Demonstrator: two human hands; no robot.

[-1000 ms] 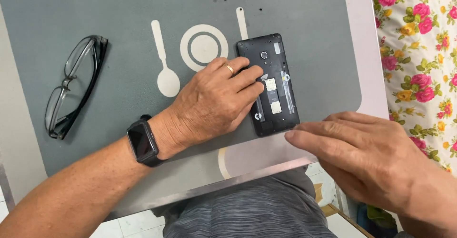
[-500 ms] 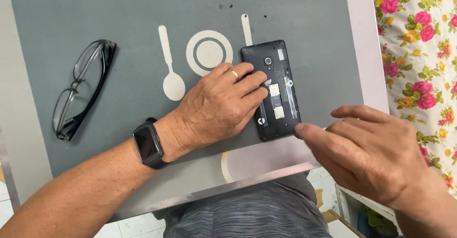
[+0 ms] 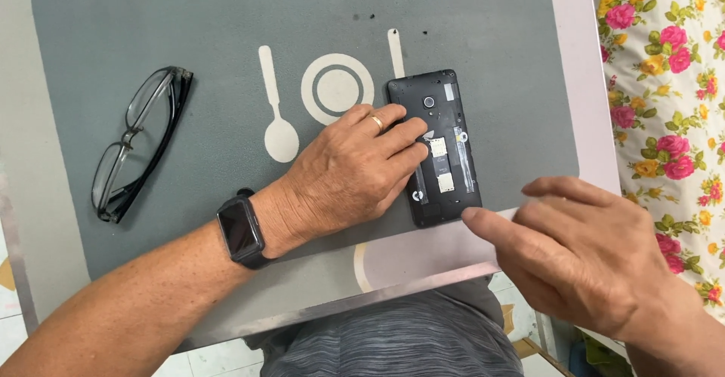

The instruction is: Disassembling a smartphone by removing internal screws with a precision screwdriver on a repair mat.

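Resting flat on the grey mat (image 3: 483, 22), the phone (image 3: 439, 144) has its back cover off, so you can see the dark insides with the card slots. It sits right of the printed plate and spoon shapes, near the mat's near edge. The left hand (image 3: 351, 173) lies palm down with its fingers spread over the phone's left side, pinning it down rather than gripping it. The right hand (image 3: 581, 252) hovers just near and right of the phone, fingers loosely extended, holding nothing, forefinger tip close to the phone's near right corner. A pair of glasses (image 3: 136, 143) sits folded way over on the left, and there's a watch (image 3: 242, 230) on the left wrist.
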